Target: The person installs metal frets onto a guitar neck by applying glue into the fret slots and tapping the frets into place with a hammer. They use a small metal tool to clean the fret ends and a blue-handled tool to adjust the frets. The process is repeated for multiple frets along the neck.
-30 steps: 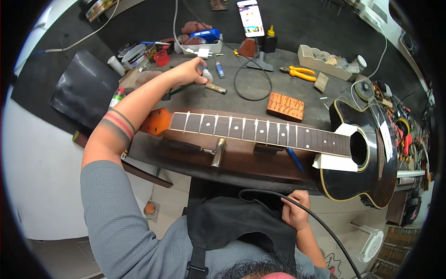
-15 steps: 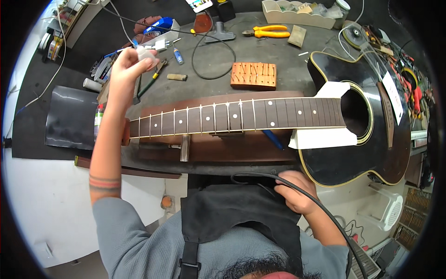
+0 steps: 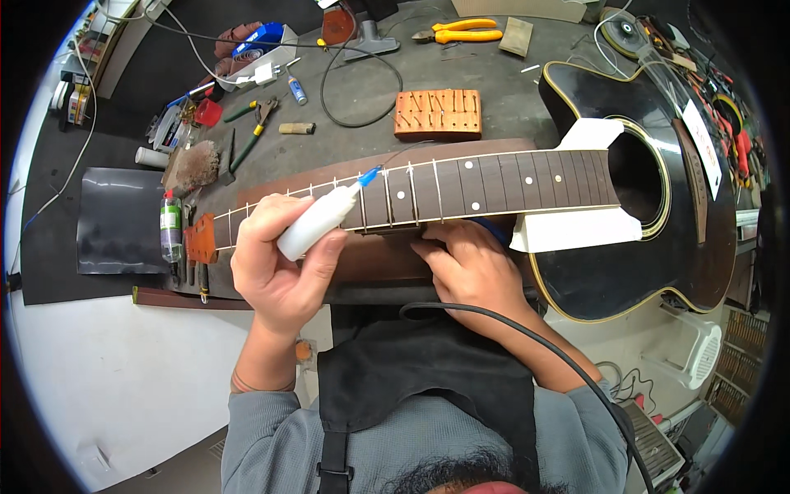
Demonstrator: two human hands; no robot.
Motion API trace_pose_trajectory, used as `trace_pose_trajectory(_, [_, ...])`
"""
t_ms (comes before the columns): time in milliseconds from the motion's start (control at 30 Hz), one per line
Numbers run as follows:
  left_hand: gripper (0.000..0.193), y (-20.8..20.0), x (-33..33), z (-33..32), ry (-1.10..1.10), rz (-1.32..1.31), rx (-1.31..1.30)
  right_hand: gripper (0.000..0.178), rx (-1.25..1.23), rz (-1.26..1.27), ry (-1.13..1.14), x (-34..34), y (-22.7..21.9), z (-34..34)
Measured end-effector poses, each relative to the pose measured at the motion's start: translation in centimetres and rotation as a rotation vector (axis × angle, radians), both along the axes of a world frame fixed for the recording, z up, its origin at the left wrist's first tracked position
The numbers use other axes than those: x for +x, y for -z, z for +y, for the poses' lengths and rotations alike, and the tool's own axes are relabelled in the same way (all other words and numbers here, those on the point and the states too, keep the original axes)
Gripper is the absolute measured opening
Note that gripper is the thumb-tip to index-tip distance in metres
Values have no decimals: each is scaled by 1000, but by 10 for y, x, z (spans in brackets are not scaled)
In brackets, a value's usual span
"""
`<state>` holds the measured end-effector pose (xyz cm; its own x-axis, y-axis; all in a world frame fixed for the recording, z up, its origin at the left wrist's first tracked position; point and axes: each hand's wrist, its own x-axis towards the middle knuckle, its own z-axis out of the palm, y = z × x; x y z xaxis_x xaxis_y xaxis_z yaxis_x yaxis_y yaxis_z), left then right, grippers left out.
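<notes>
Left hand [image 3: 280, 267] grips a glue bottle [image 3: 322, 218], its tip at one o'clock over the half-fretted fretboard [image 3: 461, 183], while right hand [image 3: 471, 267] presses flat.

Single head fisheye view, looking steeply down from close above at guitar [image 3: 576, 189] on desk [image 3: 494, 74], edges bent.

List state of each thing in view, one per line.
left hand: closed grip on glue bottle
glue bottle: tilted, blue tip at the fretboard
right hand: resting flat at the neck's near edge
guitar: lying face up, no strings visible, white paper beside the fretboard end
yellow-handled pliers: lying on the bench
</notes>
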<state>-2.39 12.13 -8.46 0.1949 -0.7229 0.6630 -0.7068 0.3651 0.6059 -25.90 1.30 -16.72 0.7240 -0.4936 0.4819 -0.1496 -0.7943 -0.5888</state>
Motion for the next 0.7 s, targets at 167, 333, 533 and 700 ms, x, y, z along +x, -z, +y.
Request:
trace_pose_trajectory(167, [47, 2, -3, -12, 63, -137, -52, 42, 51, 27, -1, -6, 0, 0])
trace_pose_trajectory(333, [51, 0, -2, -13, 100, -185, -52, 44, 48, 86, -19, -7, -3, -1])
trace_pose_trajectory(533, [55, -2, -3, -13, 80, -227, -22, 43, 53, 114, -23, -7, -2, -3])
trace_pose_trajectory(700, [58, -6, -6, -11, 58, -278, 24, 42, 68, 123, -21, -7, -5, -3])
